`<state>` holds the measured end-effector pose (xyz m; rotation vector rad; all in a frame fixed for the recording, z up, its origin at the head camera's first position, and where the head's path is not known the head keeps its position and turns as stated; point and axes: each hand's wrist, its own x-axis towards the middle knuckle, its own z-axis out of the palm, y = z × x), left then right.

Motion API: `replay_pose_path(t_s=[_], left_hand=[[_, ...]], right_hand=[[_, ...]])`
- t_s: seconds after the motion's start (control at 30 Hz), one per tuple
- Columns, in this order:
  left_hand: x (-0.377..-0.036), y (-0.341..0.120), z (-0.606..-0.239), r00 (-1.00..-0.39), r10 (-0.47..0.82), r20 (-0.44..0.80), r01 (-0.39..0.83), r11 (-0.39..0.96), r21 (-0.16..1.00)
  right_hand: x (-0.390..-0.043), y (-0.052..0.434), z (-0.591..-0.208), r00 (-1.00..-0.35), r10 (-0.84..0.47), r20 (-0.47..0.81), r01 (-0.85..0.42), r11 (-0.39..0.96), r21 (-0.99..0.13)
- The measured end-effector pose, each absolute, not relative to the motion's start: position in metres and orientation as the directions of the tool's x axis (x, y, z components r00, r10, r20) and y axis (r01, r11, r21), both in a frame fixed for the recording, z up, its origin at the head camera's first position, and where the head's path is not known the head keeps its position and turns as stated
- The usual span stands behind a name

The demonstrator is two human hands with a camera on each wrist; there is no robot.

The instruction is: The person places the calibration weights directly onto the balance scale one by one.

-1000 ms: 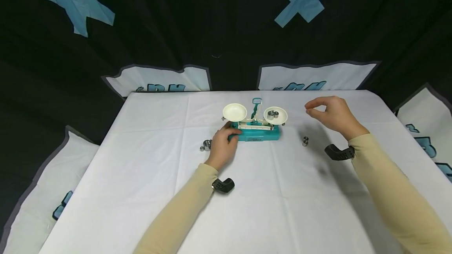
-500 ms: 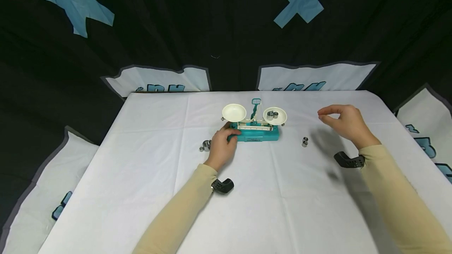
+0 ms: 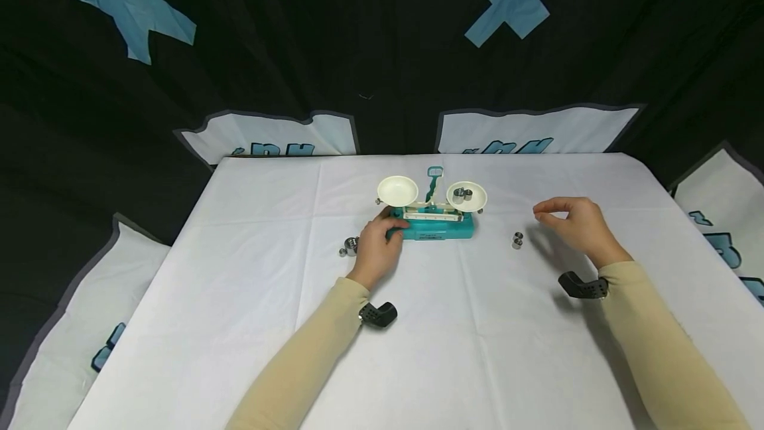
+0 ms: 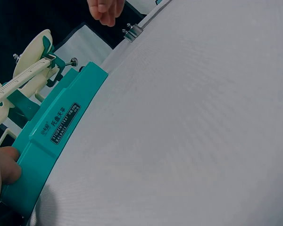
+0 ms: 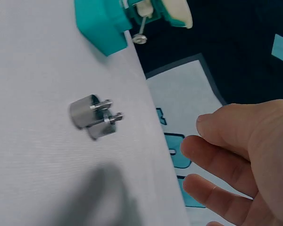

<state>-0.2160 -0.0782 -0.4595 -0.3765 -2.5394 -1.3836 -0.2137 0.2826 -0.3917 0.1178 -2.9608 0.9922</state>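
A teal tray balance (image 3: 442,228) with two cream pans stands toward the back of the table. My left hand (image 3: 376,249) grips the left end of its base, thumb on the front side. Two metal weights (image 3: 459,196) sit in the right pan (image 3: 478,202); the left pan (image 3: 396,190) holds nothing. Raised over the table's right side, my right hand (image 3: 581,231) has loosely bent fingers and holds nothing. Nearest to it are two knobbed metal weights (image 5: 85,112), standing close together on the cloth. In the right wrist view, its thumb (image 5: 226,123) and fingers are apart.
More metal weights (image 3: 351,245) stand just left of my left hand, partly hidden by it. A white cloth (image 3: 418,363) covers the table. Behind its far edge hangs a black curtain (image 3: 394,52) with blue tape.
My right hand has moved away from the balance to the right, then lowered toward the table and slightly back left. The left hand, balance and weights stay as they were.
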Motion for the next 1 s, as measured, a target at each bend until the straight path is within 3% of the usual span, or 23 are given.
replay_pose_path(t_s=[0.43, 1.0], left_hand=[[-0.216, -0.078, -0.459, -0.944, 0.120, 0.307, 0.323, 0.524, 0.788], [-0.217, -0.078, -0.460, -0.947, 0.122, 0.297, 0.315, 0.525, 0.791]], right_hand=[[-0.209, 0.274, -0.422, -0.995, -0.090, 0.034, -0.092, 0.782, -0.616], [-0.210, 0.264, -0.432, -0.993, -0.102, 0.065, -0.120, 0.784, -0.609]])
